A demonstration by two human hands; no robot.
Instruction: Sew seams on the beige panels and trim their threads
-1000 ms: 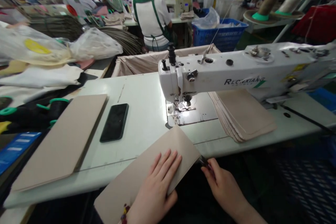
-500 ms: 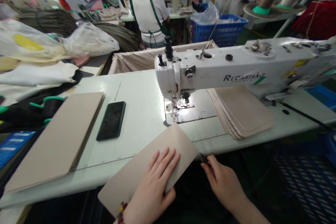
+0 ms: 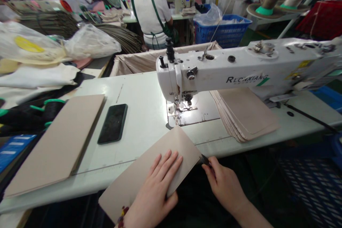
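Note:
My left hand (image 3: 159,185) lies flat on a beige panel (image 3: 184,142), fingers stretched out over its top face and thumb beyond its near edge. The panel rests slantwise on the table's front edge, one corner pointing at the sewing machine (image 3: 192,74). In my right hand (image 3: 224,181), closed at the panel's right corner, is a small dark tool that looks like snips (image 3: 205,160). Its tip touches the panel's edge; the fingers hide most of the rest.
Stacked beige panels (image 3: 58,139) lie at the left, beside a dark phone (image 3: 112,124). More beige pieces (image 3: 245,114) are piled under the machine arm. A cloth-lined bin (image 3: 136,62) stands behind the table (image 3: 144,96). Farther back, a co-worker (image 3: 151,14) stands near a blue basket (image 3: 221,30).
The snips' tip has moved slightly left, onto the panel's right corner, with my right hand following. My left hand and the panel stay almost where they were.

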